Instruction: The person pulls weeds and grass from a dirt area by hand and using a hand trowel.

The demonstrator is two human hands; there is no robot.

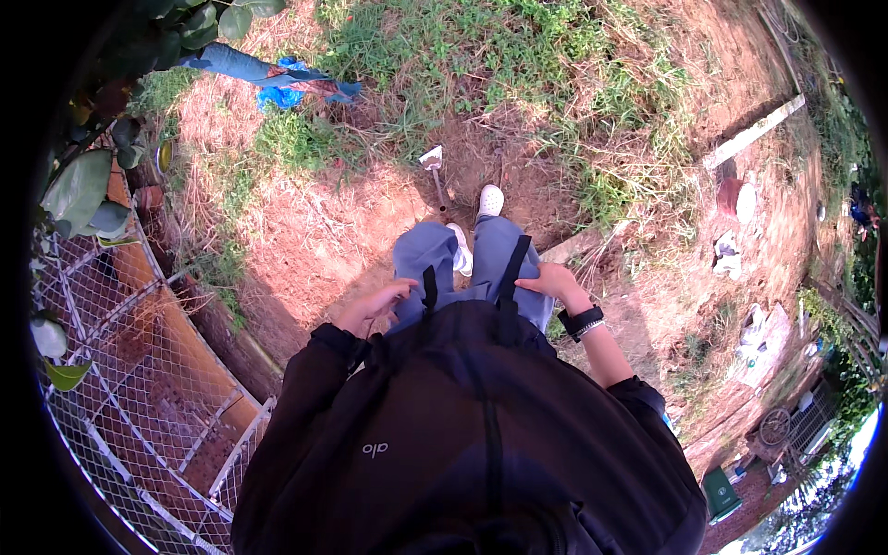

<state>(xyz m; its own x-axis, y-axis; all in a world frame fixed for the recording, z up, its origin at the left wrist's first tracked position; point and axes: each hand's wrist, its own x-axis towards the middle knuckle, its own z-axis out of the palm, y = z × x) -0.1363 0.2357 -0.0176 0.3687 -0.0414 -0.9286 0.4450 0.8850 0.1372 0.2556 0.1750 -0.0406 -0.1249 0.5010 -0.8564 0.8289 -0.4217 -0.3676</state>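
Note:
My left hand [381, 302] is at the left thigh of my grey-blue trousers [425, 248], its fingers drawn together at the cloth. On the other thigh, my right hand [553, 281] pinches the trouser cloth, with a dark band and a bracelet at its wrist. Between the hands, a black strap [514, 270] and a shorter black strap [430, 288] hang over the trousers from my black jacket [453, 407]. In front of my light clogs [491, 200], a tool with a flat pale blade [431, 158] and a thin handle lies on the soil, touched by neither hand.
A wire mesh fence [139, 407] with a pale frame runs along the left. Leaves [79, 190] hang at the upper left, near blue cloth [240, 65] and a blue plastic bag [280, 95]. Grass [592, 74] grows ahead; a plank [754, 131] lies to the right.

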